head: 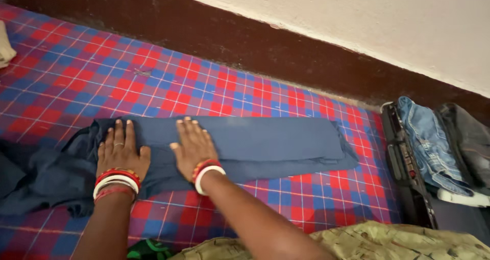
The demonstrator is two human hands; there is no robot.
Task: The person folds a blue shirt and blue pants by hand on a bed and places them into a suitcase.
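a dark blue garment [245, 145] is laid folded in a long band on the red and blue checked bedsheet [76, 71]. it is judged soft, light and limp, best taken up at the folded edges. the left hand [121, 152] and right hand [193, 147] are pressed flat on it, fingers spread, nothing clasped. an open suitcase [408, 178] with jeans [429, 142] is seen to the right.

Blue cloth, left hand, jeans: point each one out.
blue cloth [286, 142], head view, flat folded part right of the hands.
left hand [121, 155], head view, back of the hand.
jeans [429, 142], head view, faded leg in the open suitcase.
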